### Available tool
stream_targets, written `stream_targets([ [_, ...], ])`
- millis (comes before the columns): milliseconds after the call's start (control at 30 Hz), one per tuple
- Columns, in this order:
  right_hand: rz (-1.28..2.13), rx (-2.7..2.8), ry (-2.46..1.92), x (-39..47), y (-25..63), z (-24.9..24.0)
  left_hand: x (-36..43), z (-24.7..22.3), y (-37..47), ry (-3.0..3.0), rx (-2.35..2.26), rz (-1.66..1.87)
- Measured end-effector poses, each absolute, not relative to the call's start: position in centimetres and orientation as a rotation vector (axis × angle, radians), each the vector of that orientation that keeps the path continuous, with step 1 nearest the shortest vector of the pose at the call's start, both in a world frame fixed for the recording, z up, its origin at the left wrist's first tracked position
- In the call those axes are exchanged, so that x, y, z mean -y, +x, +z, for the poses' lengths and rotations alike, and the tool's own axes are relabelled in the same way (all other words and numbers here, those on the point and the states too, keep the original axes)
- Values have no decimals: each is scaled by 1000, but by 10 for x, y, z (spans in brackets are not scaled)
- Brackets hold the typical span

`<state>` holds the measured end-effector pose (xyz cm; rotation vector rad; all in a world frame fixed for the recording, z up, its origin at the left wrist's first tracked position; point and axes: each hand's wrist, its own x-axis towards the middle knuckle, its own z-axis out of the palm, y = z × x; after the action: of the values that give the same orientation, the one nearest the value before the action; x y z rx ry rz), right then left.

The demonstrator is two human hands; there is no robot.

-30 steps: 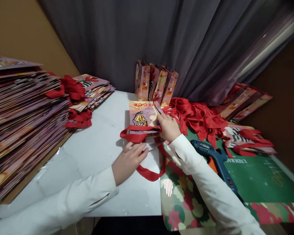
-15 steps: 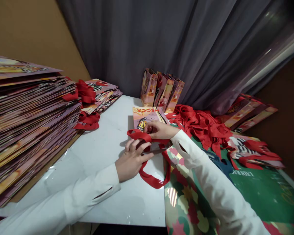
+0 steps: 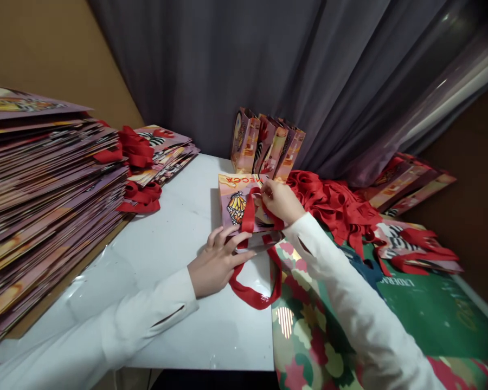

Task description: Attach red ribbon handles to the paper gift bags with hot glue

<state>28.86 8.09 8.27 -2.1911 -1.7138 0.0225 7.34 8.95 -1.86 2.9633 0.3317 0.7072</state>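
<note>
A paper gift bag (image 3: pixel 233 189) printed with a butterfly lies flat on the white table, its open top edge toward me. One red ribbon handle (image 3: pixel 249 213) loops up over the printed face. My right hand (image 3: pixel 282 201) pinches that loop near the far right of the bag; its fingertips are partly hidden. The other red ribbon handle (image 3: pixel 257 298) hangs out toward me on the table. My left hand (image 3: pixel 217 261) is open with fingers spread, its fingertips resting at the bag's near edge.
Tall stacks of flat printed bags (image 3: pixel 44 216) fill the left side, with bundled red ribbons (image 3: pixel 136 149) beside them. Upright bags (image 3: pixel 264 142) stand by the grey curtain (image 3: pixel 211 70). A heap of red ribbons (image 3: pixel 337 208) lies right, near a green bag (image 3: pixel 427 309).
My right hand has moved up and right, drawing the ribbon loop from the bag's near edge up over its face. My left hand stays almost in place.
</note>
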Motion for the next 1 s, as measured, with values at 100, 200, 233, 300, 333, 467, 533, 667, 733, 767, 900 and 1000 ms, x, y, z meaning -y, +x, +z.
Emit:
stream_targets([
  [100, 103, 1756, -1959, -24, 253, 87, -91, -20, 73, 2974, -324, 677],
  [200, 308, 1958, -1908, 37, 210, 65, -93, -22, 73, 2987, -317, 674],
  [233, 305, 2041, -1902, 53, 197, 53, -93, -23, 73, 2986, -324, 678],
  [300, 181, 2108, -1943, 77, 179, 25, -92, -23, 73, 2985, -346, 686],
  [333, 115, 2112, -1963, 85, 173, 13, -91, -22, 73, 2987, -363, 683],
  [467, 27, 2028, -2060, 100, 164, -14, -88, -20, 74, 3013, -397, 690],
  [533, 71, 1979, -2089, 104, 165, -13, -87, -20, 75, 3024, -422, 699],
  [667, 103, 1847, -2151, 105, 168, 1, -87, -20, 75, 3039, -457, 671],
  [733, 28, 1842, -2160, 100, 171, 6, -87, -20, 75, 3047, -446, 665],
  [767, 4, 1874, -2138, 96, 172, 7, -88, -20, 75, 3049, -440, 671],
  [900, 61, 1970, -2063, 78, 173, 2, -88, -21, 75, 3040, -427, 709],
  [1000, 46, 1914, -2141, 73, 170, -7, -89, -21, 75, 3042, -420, 732],
])
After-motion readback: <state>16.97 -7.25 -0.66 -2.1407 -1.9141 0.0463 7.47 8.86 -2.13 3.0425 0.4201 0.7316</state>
